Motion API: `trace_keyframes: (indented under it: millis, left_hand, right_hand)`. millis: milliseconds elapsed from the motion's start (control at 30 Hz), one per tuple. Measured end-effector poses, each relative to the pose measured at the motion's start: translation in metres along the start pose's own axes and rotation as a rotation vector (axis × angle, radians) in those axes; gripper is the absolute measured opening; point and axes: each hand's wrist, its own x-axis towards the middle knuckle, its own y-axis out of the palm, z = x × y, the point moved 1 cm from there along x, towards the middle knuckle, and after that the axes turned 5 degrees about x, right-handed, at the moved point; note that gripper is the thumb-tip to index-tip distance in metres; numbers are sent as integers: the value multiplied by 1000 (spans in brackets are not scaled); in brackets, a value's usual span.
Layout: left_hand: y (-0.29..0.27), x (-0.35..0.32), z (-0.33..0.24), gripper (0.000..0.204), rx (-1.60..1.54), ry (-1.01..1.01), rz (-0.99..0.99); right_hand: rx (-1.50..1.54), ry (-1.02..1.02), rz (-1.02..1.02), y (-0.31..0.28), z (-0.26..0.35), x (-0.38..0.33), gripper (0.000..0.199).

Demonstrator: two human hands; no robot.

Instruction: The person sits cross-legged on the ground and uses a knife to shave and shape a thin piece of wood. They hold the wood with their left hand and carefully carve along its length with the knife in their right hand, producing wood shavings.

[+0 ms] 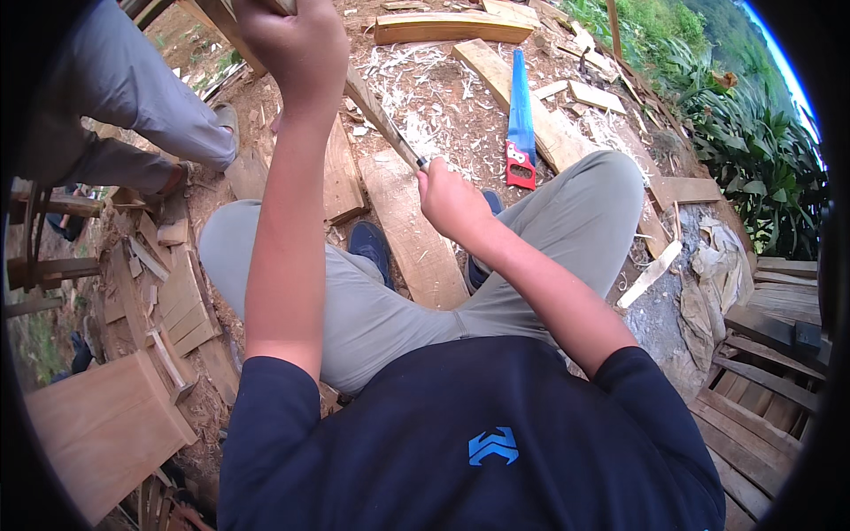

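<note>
Raised at the upper left, my left hand (297,44) is closed around a long wooden stick (376,106). The stick slants down to the right, toward my lap. At its lower end my right hand (453,202) is closed in a fist, knuckles up. A dark piece with a shiny metal collar (422,162) sticks out of this fist against the stick; the fingers hide the rest, so its kind is unclear. Below lies a flat plank (412,226) between my shoes. A handsaw (521,124) with a blue blade and red handle rests to the right of my right hand.
Wood shavings (425,84) litter the dirt ahead. A thick beam (452,28) and a long board (531,111) lie there. Another person's legs (142,97) stand close at left. Boards (190,301) pile up at left, slats (753,416) at right; plants (753,150) grow beyond.
</note>
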Motion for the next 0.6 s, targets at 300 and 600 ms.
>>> trace_keyframes:
  millis: [300, 600]
  left_hand:
    - [-2, 6, -9, 16, -303, -197, 192]
    - [4, -2, -7, 16, -47, -33, 31]
  right_hand:
    - [306, -25, 9, -51, -1, 33, 41]
    - [17, 20, -11, 6, -4, -6, 35]
